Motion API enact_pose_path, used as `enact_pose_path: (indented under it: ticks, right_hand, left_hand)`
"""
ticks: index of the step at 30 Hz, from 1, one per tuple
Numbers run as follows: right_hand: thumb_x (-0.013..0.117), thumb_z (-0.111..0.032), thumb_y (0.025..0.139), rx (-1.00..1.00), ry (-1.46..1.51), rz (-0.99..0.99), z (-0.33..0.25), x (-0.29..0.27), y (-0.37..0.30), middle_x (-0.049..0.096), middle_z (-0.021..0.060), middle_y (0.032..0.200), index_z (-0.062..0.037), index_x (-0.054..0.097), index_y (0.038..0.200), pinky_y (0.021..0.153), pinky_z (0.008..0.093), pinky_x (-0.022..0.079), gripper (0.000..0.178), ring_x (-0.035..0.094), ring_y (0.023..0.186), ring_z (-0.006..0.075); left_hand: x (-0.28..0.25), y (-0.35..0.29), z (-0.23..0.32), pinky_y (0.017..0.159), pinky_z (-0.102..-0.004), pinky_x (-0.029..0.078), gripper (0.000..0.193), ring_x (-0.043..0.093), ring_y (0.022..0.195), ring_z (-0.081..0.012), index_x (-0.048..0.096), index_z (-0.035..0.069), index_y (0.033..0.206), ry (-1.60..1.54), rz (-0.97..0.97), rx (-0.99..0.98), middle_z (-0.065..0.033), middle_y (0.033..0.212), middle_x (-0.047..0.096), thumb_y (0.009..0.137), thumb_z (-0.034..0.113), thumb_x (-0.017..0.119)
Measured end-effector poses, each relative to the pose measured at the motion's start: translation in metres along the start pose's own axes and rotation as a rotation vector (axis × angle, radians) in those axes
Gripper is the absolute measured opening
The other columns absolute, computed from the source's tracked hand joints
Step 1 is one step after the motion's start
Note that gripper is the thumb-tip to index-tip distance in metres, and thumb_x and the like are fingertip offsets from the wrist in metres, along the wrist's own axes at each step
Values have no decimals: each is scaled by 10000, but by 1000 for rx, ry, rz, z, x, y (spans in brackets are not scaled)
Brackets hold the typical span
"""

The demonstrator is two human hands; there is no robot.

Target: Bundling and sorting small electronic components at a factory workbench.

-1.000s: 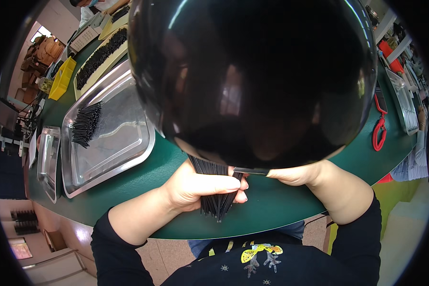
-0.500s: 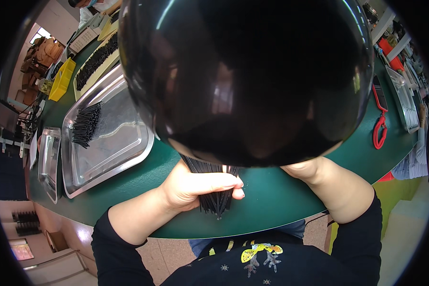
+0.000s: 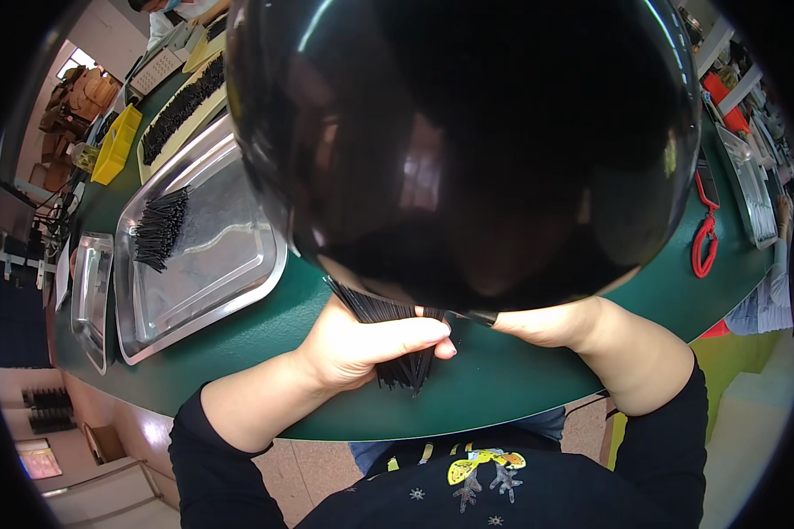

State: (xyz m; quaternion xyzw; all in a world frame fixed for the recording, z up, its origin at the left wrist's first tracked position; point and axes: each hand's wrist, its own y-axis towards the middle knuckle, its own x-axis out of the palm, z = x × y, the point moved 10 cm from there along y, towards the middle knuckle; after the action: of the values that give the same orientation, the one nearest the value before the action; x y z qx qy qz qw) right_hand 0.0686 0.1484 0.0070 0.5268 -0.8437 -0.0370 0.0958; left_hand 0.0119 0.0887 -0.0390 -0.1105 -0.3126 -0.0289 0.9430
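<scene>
Head view shows a large glossy black dome (image 3: 476, 141) blocking much of the scene. Below it, at the near edge of the green table (image 3: 503, 379), the left hand (image 3: 362, 344) has its fingers curled shut around a bundle of thin black sticks (image 3: 403, 370). The right hand (image 3: 547, 322) sits just right of the bundle, its fingers hidden, so their state cannot be told. The sticks look light, stiff and prone to slipping loose; gripping mid-bundle seems safest. A steel tray (image 3: 238, 282) with another stick bunch (image 3: 159, 229) lies far left.
</scene>
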Motion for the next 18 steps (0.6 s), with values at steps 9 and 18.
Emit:
enact_pose_path:
  ticks: [9,18]
  right_hand:
    - [581,32,726,16,177,-11,1,-1,0,574,44,785,0,524,853,697,220,449,143,557,745,83]
    - [565,40,729,-26,302,-63,-7,2,0,606,88,812,14,513,884,701,221,467,166,591,756,115]
  left_hand:
    - [-6,-3,-4,655,-331,514,246,617,681,-224,512,-24,933,-25,126,-85,-147,784,589,701,-39,592]
    - [-5,-5,-8,640,-307,523,283,621,659,-205,500,-48,982,-78,139,-135,-154,801,584,709,-26,570]
